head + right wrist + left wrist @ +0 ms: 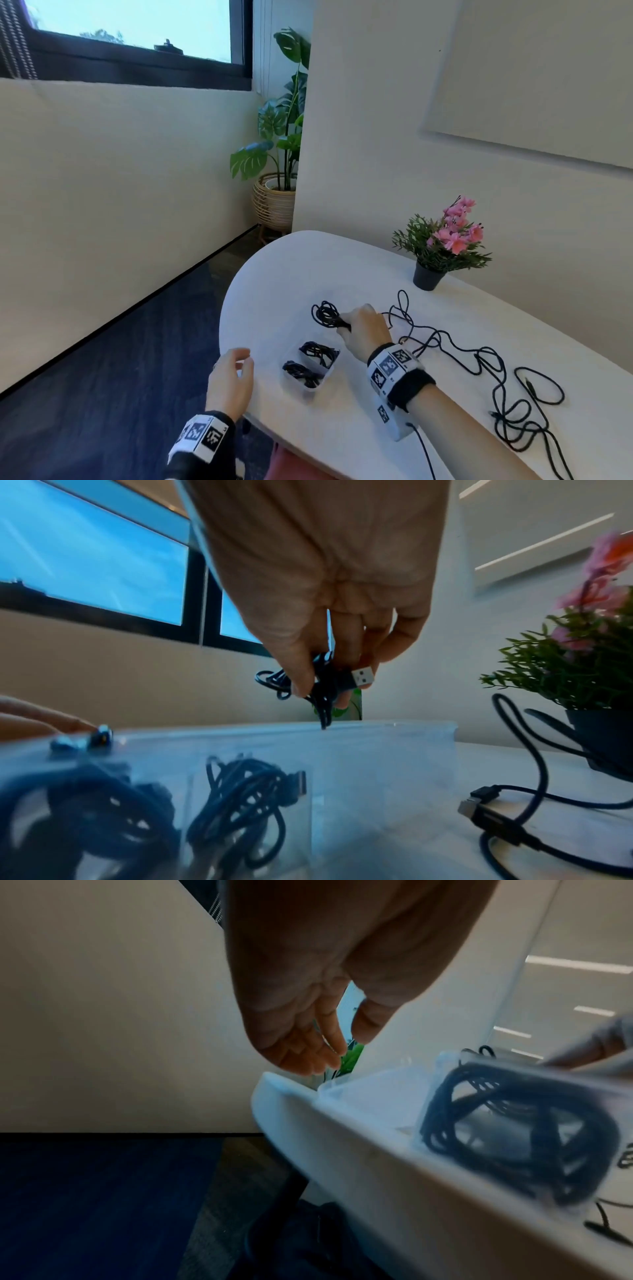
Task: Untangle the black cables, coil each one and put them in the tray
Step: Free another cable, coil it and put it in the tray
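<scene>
Above the clear tray [310,386], the right hand [364,330] pinches a thin black coiled cable [326,314] — loose cables [486,363] sprawl at three o'clock; left hand [229,380] hangs relaxed at the table edge [233,342].

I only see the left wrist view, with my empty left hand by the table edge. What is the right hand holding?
Observer: The right hand pinches a coiled black cable with a silver USB plug, just beyond the clear plastic tray.
Operator: How many coils are in it?
Observer: Two black coils, side by side.
Operator: Any left loose?
Observer: Yes, a loose black cable tangle lies on the white table, right of that wrist.
</scene>
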`<action>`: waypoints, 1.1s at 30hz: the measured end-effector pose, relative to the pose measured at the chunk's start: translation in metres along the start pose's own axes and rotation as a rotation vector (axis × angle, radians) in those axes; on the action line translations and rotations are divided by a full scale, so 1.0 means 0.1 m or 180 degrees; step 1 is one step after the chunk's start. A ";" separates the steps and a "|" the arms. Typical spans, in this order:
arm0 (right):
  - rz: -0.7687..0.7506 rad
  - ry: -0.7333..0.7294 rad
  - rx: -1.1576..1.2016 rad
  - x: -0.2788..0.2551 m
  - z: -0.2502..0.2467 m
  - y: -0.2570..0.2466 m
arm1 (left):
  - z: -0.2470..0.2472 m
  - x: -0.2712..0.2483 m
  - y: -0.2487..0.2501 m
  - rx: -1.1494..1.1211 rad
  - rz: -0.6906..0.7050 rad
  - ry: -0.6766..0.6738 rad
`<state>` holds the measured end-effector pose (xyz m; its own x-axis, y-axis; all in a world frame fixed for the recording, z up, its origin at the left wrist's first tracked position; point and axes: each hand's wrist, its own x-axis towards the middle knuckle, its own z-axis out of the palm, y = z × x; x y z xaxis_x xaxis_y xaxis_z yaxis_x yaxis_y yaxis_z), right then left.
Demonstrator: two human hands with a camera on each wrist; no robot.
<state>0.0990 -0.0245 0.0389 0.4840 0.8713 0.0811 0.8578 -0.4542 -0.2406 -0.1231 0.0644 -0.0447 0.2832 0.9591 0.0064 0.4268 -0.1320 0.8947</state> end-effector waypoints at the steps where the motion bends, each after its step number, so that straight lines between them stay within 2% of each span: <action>1: 0.0058 -0.0104 -0.0199 0.03 0.04 -0.03 | 0.02 -0.01 -0.05 0.0098 0.0008 -0.0085; 4: 0.0095 -0.0307 -0.0744 0.08 0.10 -0.10 | 0.08 -0.04 -0.12 0.0185 0.0151 -0.0108; 7: -0.0202 -0.0424 -0.1359 0.13 0.13 -0.13 | 0.10 -0.05 -0.12 0.0091 0.0199 -0.0062; 10: -0.0264 -0.0666 -0.1666 0.16 0.07 -0.23 | 0.11 -0.04 -0.13 0.0028 0.0162 0.0009; 14: -0.0011 -0.1360 -0.1262 0.21 -0.07 -0.34 | 0.12 -0.01 -0.15 -0.0078 -0.0025 0.0091; 19: 0.0135 -0.1213 -0.0686 0.25 0.06 -0.29 | 0.11 0.01 -0.17 -0.0168 -0.0133 0.0104; 29: 0.0064 -0.1670 -0.1283 0.27 -0.08 -0.39 | 0.01 0.05 -0.04 -0.0066 0.0014 -0.0112; 31: 0.0135 -0.1703 -0.1163 0.30 -0.07 -0.45 | 0.00 0.04 -0.07 0.0003 -0.0045 -0.0186; 33: 0.0287 -0.1540 -0.0864 0.33 -0.04 -0.48 | -0.01 0.03 -0.12 0.0071 -0.0060 -0.0224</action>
<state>0.0742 0.0254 0.0574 0.4779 0.7837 -0.3967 0.8614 -0.5066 0.0367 -0.1284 0.0690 -0.0547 0.3343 0.9415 -0.0426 0.4515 -0.1203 0.8841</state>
